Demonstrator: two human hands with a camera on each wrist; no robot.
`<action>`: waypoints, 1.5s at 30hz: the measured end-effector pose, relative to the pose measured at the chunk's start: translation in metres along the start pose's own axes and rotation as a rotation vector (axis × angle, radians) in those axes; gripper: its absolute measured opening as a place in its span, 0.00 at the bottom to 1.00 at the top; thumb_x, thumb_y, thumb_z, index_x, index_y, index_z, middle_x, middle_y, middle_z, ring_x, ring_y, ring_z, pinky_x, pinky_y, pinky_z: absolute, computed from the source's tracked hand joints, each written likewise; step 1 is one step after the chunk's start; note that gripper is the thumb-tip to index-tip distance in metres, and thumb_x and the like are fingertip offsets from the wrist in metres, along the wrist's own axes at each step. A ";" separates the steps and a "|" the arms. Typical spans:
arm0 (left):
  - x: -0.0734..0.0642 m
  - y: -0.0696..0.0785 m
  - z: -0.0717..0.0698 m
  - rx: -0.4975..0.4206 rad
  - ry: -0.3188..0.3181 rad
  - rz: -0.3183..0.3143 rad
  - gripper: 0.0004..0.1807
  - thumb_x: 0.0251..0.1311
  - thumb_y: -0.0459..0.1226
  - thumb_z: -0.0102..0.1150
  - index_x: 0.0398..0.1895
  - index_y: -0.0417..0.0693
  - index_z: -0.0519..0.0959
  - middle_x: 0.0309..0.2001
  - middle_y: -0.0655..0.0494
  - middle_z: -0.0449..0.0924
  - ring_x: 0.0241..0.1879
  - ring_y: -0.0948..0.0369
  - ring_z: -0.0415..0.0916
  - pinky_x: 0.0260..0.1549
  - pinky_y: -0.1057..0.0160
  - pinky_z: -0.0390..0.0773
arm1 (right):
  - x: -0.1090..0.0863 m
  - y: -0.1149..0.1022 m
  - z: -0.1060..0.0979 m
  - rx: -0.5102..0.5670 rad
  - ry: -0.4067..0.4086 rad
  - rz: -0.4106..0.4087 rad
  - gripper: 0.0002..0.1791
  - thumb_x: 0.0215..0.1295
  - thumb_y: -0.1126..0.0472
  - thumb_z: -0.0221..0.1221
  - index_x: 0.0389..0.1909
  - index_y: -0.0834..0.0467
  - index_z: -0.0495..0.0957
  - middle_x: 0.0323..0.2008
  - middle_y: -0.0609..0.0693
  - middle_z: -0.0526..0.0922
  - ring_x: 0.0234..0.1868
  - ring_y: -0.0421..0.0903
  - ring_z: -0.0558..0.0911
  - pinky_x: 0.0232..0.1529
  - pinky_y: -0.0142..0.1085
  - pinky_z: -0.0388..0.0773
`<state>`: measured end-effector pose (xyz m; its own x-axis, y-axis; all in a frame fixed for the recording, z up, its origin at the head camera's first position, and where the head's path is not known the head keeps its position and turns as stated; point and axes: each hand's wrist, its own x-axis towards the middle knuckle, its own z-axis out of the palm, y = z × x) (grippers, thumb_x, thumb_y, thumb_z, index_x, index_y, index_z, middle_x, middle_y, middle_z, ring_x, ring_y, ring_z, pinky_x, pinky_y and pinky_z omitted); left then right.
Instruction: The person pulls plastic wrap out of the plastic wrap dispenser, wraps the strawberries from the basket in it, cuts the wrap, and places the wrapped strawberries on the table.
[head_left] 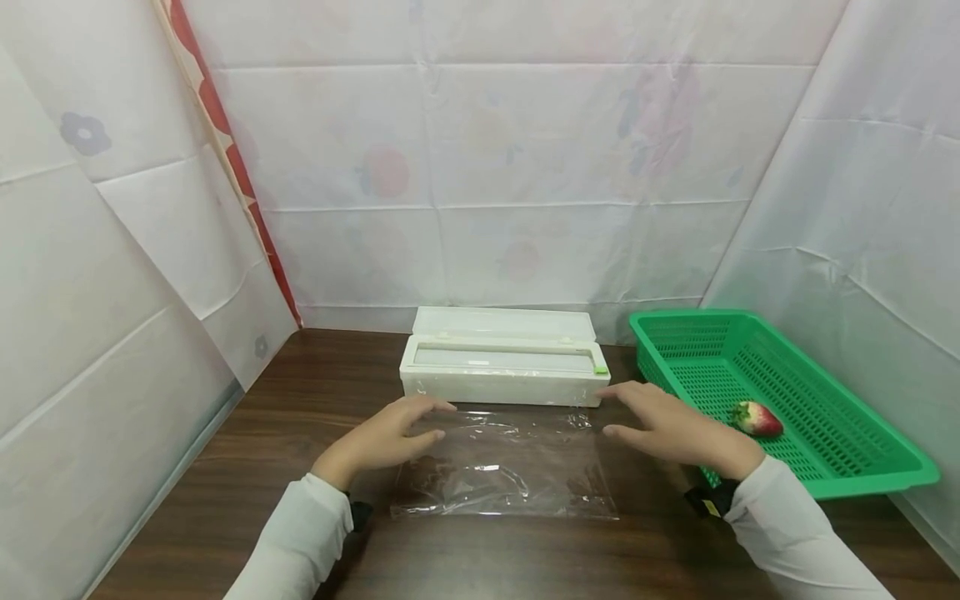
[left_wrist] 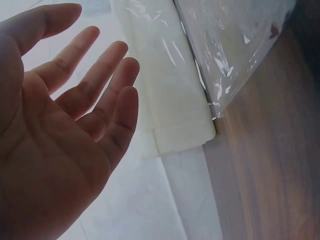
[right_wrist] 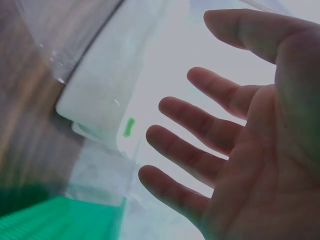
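Observation:
A sheet of clear plastic wrap (head_left: 502, 467) lies spread on the dark wooden table, stretching from the front of a white wrap dispenser box (head_left: 502, 385) whose lid stands raised. My left hand (head_left: 386, 437) hovers at the sheet's left side, fingers relaxed and apart, holding nothing; the left wrist view shows its bare palm (left_wrist: 65, 115) beside the box. Over on the sheet's right side, my right hand (head_left: 667, 425) is held with loose, spread fingers near the box's right corner. A small green slider (right_wrist: 129, 127) shows on the box in the right wrist view.
A green plastic basket (head_left: 885, 475) stands on the right, close to my right forearm, with one red strawberry (head_left: 759, 419) inside. White patterned sheeting (head_left: 480, 167) walls off the back and both sides of the table.

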<state>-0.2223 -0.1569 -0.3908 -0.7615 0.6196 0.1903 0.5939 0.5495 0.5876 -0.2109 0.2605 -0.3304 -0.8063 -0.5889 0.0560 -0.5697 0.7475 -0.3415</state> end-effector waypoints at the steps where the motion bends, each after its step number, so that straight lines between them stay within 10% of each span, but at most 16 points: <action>1: 0.000 0.000 0.001 0.000 0.001 0.002 0.21 0.73 0.40 0.57 0.65 0.44 0.73 0.61 0.51 0.75 0.63 0.50 0.71 0.60 0.45 0.71 | -0.001 -0.001 -0.004 -0.002 0.009 -0.001 0.31 0.73 0.47 0.58 0.68 0.62 0.68 0.64 0.57 0.74 0.66 0.60 0.70 0.61 0.59 0.69; 45: 0.006 0.020 0.027 0.046 -0.062 0.017 0.19 0.73 0.41 0.55 0.62 0.45 0.77 0.60 0.55 0.76 0.62 0.52 0.71 0.61 0.46 0.70 | -0.040 0.127 -0.071 0.079 -0.033 0.283 0.34 0.78 0.48 0.51 0.70 0.71 0.61 0.65 0.75 0.66 0.61 0.73 0.69 0.50 0.61 0.75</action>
<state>-0.2078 -0.1270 -0.3989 -0.7343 0.6621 0.1500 0.6194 0.5629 0.5473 -0.2620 0.4012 -0.3096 -0.9248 -0.3714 -0.0821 -0.3080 0.8579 -0.4112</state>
